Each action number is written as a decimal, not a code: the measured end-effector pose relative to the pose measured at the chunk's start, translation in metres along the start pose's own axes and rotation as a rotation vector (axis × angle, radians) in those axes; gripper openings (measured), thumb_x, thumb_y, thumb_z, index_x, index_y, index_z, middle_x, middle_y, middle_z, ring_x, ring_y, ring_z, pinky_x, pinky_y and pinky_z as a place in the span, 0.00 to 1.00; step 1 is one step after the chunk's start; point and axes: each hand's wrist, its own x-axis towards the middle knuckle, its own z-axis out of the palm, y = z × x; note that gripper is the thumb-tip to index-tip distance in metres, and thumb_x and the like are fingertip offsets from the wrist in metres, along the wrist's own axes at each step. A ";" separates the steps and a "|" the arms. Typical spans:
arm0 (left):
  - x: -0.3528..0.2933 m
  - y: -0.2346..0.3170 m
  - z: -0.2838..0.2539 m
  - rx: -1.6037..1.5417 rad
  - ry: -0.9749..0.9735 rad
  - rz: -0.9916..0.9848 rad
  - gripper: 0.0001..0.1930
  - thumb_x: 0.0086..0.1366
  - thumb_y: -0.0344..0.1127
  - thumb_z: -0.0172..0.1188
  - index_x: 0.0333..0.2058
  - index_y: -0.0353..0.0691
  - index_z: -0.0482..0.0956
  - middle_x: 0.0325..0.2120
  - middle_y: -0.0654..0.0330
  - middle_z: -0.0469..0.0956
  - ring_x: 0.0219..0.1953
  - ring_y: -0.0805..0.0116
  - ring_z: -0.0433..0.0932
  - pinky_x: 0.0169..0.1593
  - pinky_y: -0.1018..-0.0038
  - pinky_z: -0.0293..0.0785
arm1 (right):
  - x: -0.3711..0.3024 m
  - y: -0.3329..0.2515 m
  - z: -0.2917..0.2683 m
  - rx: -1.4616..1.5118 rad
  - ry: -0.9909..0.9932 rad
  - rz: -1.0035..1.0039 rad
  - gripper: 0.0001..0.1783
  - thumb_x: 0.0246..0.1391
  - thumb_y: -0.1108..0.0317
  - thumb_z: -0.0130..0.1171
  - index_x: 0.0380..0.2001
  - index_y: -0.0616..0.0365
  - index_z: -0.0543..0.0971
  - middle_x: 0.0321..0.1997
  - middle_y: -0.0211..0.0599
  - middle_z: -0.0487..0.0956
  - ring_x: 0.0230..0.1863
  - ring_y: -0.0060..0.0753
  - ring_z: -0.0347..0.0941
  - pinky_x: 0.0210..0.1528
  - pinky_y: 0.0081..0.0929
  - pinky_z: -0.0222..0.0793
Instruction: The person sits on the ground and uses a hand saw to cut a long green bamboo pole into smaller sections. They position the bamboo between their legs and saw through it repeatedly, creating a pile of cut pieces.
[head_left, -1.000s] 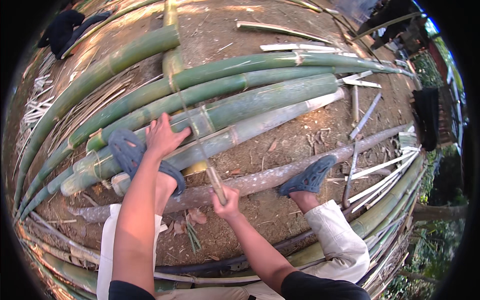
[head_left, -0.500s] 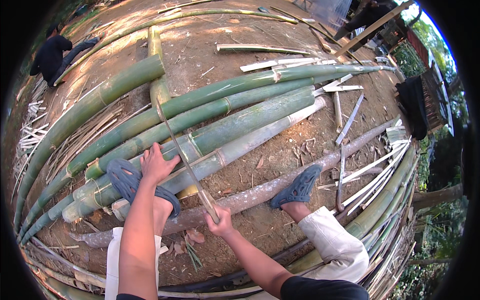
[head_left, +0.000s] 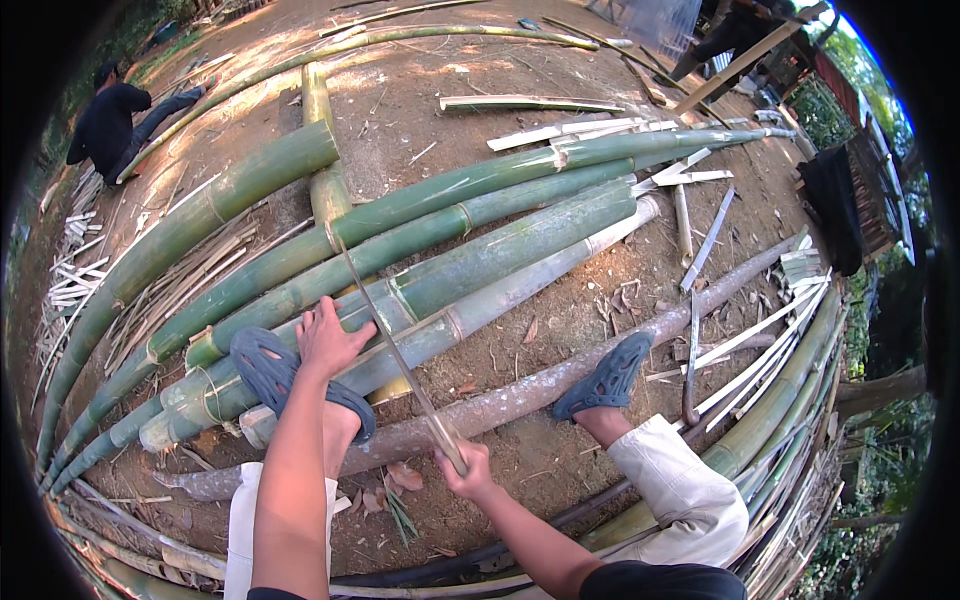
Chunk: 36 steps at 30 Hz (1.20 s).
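Note:
My right hand (head_left: 468, 472) grips the wooden handle of a long, thin-bladed hand saw (head_left: 397, 350), seen nearly edge-on. The blade slants away to the left across a thick green bamboo pole (head_left: 530, 240), close beside a pale node ring. Just left of the blade, my left hand (head_left: 330, 342) presses on the same pole with fingers spread, thumb toward the saw. A dark clog (head_left: 268, 362) on my left foot rests on the pole beside that hand. A paler bamboo pole (head_left: 500, 300) lies along the near side. Where the teeth meet the bamboo is not clear.
More green bamboo poles (head_left: 480, 180) lie beyond, over a crosswise bamboo piece (head_left: 327, 195). A rough log (head_left: 540, 385) runs between my feet. Split strips (head_left: 770, 350) and a curved-ended blade (head_left: 692, 360) lie right. A person (head_left: 108, 125) sits far left; another stands far right.
My right hand has drawn the saw back slightly toward me, its tip coming nearer. My left hand stays on the bamboo pole. The whole view has shifted a little.

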 end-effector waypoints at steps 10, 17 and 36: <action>0.004 0.009 -0.003 0.000 0.004 0.037 0.41 0.53 0.66 0.65 0.53 0.38 0.67 0.55 0.48 0.74 0.60 0.49 0.68 0.63 0.57 0.58 | 0.028 0.012 0.006 -0.008 -0.016 0.023 0.09 0.52 0.73 0.61 0.21 0.60 0.75 0.18 0.41 0.73 0.17 0.37 0.69 0.24 0.33 0.67; 0.001 0.001 -0.004 0.034 -0.014 0.001 0.42 0.53 0.67 0.63 0.56 0.40 0.67 0.56 0.49 0.74 0.60 0.51 0.68 0.61 0.60 0.57 | -0.050 0.008 -0.020 -0.031 -0.015 -0.033 0.06 0.51 0.74 0.60 0.21 0.61 0.78 0.17 0.42 0.74 0.18 0.40 0.74 0.24 0.34 0.68; 0.009 -0.002 0.005 0.078 0.008 0.012 0.44 0.54 0.70 0.60 0.57 0.39 0.68 0.58 0.51 0.73 0.62 0.54 0.67 0.63 0.60 0.57 | 0.067 -0.011 0.015 0.057 -0.035 0.054 0.11 0.54 0.73 0.58 0.18 0.60 0.75 0.14 0.35 0.71 0.15 0.24 0.67 0.19 0.25 0.61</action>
